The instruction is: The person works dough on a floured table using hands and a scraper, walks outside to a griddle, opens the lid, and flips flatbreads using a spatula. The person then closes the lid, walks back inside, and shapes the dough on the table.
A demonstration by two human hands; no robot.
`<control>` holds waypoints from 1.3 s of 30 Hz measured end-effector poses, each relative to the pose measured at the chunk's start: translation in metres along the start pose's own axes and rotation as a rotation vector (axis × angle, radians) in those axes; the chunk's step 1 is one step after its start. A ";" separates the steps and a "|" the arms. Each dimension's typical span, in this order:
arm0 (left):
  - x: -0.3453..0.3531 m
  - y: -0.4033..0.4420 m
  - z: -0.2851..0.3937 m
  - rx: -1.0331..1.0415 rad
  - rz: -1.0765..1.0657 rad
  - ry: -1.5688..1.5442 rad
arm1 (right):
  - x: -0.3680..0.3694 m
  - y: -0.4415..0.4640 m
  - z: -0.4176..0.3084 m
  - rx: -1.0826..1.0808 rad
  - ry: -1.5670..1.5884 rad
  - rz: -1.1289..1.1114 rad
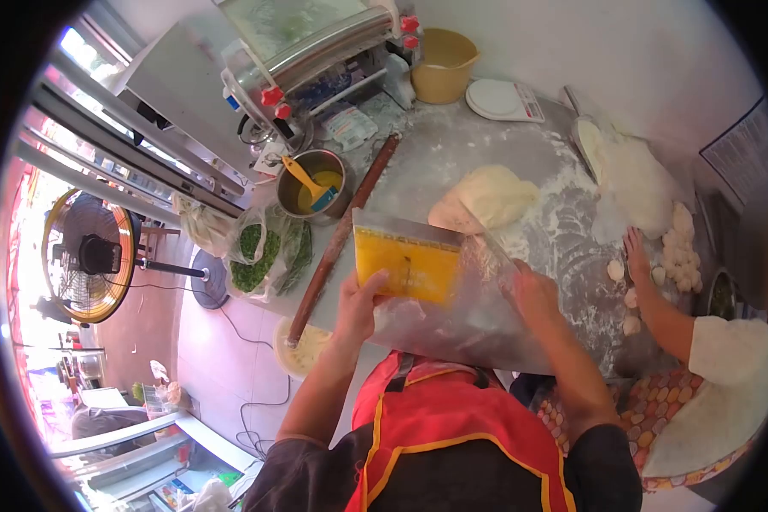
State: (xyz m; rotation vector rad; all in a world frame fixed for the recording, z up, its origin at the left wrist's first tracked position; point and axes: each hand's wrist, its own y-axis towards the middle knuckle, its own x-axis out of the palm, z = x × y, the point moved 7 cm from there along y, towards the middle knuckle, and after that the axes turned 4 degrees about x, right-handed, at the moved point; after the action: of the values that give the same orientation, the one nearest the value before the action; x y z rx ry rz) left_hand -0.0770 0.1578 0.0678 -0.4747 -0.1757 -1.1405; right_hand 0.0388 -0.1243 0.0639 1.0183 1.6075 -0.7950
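My left hand [361, 305] is closed round the edge of a wide dough scraper [407, 263] with a yellow body and a strip of metal along its far edge. It is held up over the near part of the metal worktop. My right hand [533, 297] is closed at the right, its fingers blurred. A flat, see-through grey shape runs up from it toward the dough; I cannot make out what it is. Just beyond both hands a large pale lump of dough [497, 194] lies on the floured metal worktop [439, 162].
A long brown rolling pin [343, 243] lies left of the scraper. Beyond it stand a pot [345, 201] holding a brush [309, 181] and a bag of chopped greens [256, 256]. At right, a co-worker's hand [637, 256] is near small dough pieces [681, 256]. A scale [499, 101] stands behind.
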 end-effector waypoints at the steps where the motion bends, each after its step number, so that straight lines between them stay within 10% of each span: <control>1: 0.003 0.002 0.012 0.075 -0.009 0.066 | -0.019 -0.003 -0.004 0.028 0.066 0.059; 4: 0.051 -0.018 0.071 0.721 -0.118 0.999 | -0.066 -0.009 -0.007 0.100 0.234 0.146; 10: 0.068 -0.010 0.071 1.032 -0.277 1.388 | -0.119 -0.048 -0.005 -0.242 0.162 0.132; 39: 0.080 -0.014 0.046 1.022 -0.828 1.261 | -0.065 -0.068 0.022 -0.271 -0.042 -0.104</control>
State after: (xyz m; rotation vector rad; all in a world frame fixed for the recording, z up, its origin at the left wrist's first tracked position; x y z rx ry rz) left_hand -0.0511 0.1070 0.1418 1.3478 0.1907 -1.7404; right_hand -0.0063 -0.1865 0.1220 0.7255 1.6897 -0.6409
